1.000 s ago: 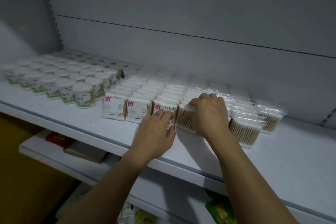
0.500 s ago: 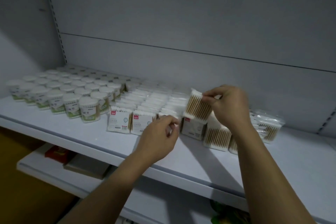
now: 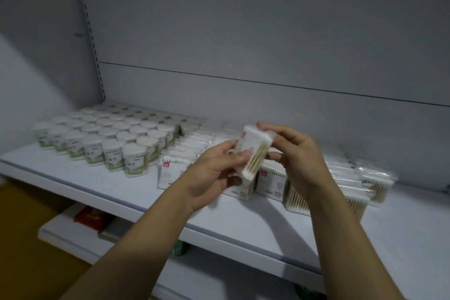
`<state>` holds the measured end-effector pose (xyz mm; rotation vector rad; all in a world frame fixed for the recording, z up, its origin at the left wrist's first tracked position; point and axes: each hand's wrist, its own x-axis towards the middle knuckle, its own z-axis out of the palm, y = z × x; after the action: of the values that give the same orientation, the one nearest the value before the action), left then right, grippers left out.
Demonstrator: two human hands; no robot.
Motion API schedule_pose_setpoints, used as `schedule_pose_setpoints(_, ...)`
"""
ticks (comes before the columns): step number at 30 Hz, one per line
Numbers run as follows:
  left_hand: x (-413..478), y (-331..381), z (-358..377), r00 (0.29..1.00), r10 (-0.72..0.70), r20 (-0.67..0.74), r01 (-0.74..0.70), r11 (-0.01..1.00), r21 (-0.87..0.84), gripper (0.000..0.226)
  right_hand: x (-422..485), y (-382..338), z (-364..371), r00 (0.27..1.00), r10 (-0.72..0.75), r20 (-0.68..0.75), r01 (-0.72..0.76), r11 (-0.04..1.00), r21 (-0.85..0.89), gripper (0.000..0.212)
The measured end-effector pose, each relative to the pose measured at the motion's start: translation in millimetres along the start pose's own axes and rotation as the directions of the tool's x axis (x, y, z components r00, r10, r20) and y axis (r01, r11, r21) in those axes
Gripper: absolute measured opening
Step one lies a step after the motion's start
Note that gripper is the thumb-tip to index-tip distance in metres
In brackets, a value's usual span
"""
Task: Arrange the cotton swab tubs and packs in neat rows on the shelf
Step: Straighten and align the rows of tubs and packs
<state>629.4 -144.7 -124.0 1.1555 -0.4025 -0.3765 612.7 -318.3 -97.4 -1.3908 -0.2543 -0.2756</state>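
Nearest the camera, two bare forearms rise from the bottom edge toward the shelf (image 3: 80, 173). Below and left of it, a lower shelf (image 3: 56, 231) carries a red item (image 3: 89, 214). Above the front of the shelf, both hands hold one cotton swab pack (image 3: 253, 151) clear of the shelf, tilted, with its wooden sticks showing along one side. The left hand (image 3: 211, 175) grips the lower part of the pack, fingers curled beneath it and thumb pressed on its face. The right hand (image 3: 302, 161) pinches the upper part from the right, fingers curled over the top corner and thumb against the side. Directly under the hands, the front row of packs (image 3: 270, 182) stands upright on the shelf with printed labels facing forward; further rows stand close behind it. To the right, the side-on packs (image 3: 353, 202) stand with their sticks facing forward; the outermost ones are blurred. Left of the packs, the cotton swab tubs (image 3: 109, 151) stand in tight rows running to the rear. Behind everything, a grey back panel (image 3: 243, 31) closes the shelf, with a slotted upright (image 3: 91, 39) at its left.
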Motion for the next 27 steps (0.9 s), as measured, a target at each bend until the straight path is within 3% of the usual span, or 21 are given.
schedule_pose_setpoints(2, 1, -3, 2, 0.970, 0.136, -0.202, -0.110, 0.985, 0.134, 0.048, -4, 3, 0, 1.000, 0.022, -0.022, -0.022, 1.000, 0.015, 0.030)
schedule_pose_setpoints(4, -1, -5, 5, 0.928, 0.239, -0.286, -0.150, 0.943, 0.298, 0.046, -10, 3, -3, 1.000, 0.014, -0.011, -0.015, 0.999, -0.040, 0.042)
schedule_pose_setpoints(6, -4, -9, 10, 0.918, 0.293, -0.265, -0.177, 0.904, 0.388, 0.046, -15, 1, -6, 1.000, -0.009, -0.002, 0.009, 0.988, -0.155, 0.038)
schedule_pose_setpoints(9, -5, -15, 21, 0.917, 0.318, -0.241, -0.216, 0.904, 0.368, 0.047, -17, 0, -9, 1.000, -0.021, -0.019, 0.014, 0.953, -0.303, 0.033)
schedule_pose_setpoints(12, 0, -23, 27, 0.918, 0.316, -0.237, -0.221, 0.908, 0.357, 0.049, -19, 6, -16, 0.994, -0.069, -0.088, 0.029, 0.917, -0.397, 0.022)
schedule_pose_setpoints(15, 5, -37, 26, 0.914, 0.343, -0.216, -0.213, 0.860, 0.464, 0.051, -20, 13, -28, 0.971, -0.155, -0.181, 0.038, 0.849, -0.527, 0.017)
schedule_pose_setpoints(18, 7, -59, 16, 0.870, 0.441, -0.221, -0.123, 0.628, 0.768, 0.049, -21, 16, -49, 0.938, -0.263, -0.227, -0.013, 0.626, -0.779, 0.021)
schedule_pose_setpoints(20, 7, -75, 6, 0.847, 0.498, -0.187, -0.074, 0.459, 0.885, 0.043, -24, 20, -61, 0.952, -0.232, -0.200, -0.060, 0.500, -0.864, 0.020)
schedule_pose_setpoints(24, 8, -104, -6, 0.805, 0.593, 0.035, -0.097, 0.072, 0.993, 0.027, -29, 35, -65, 0.973, -0.175, -0.152, -0.074, 0.390, -0.918, 0.018)
schedule_pose_setpoints(27, 10, -107, -7, 0.816, 0.573, 0.071, -0.077, -0.013, 0.997, 0.027, -26, 46, -56, 0.971, -0.235, -0.052, 0.015, 0.273, -0.962, 0.019)
